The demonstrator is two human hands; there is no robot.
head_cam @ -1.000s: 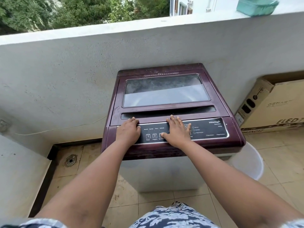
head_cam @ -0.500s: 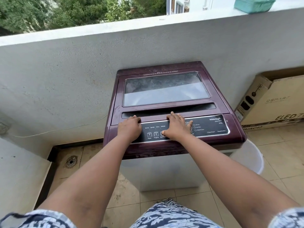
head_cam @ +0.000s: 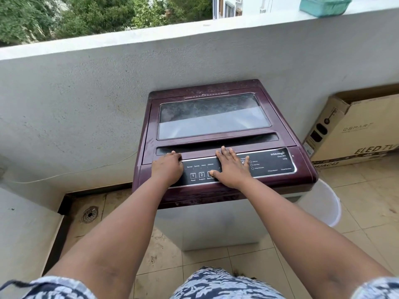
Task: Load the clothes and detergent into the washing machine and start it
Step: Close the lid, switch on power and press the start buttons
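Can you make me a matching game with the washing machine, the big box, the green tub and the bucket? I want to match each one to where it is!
Things:
1. washing machine
2. cardboard box
3. green tub
4. white bucket

Places:
A. up on top of the balcony wall
B. on the floor, tucked behind the machine's right side
C. leaning against the wall, at the right
D. in the middle, under both hands

Pairs: 1-D, 2-C, 3-A, 4-B

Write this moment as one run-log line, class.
lid: closed | left hand: on control panel edge | right hand: flat on panel, thumb on Start/Pause button
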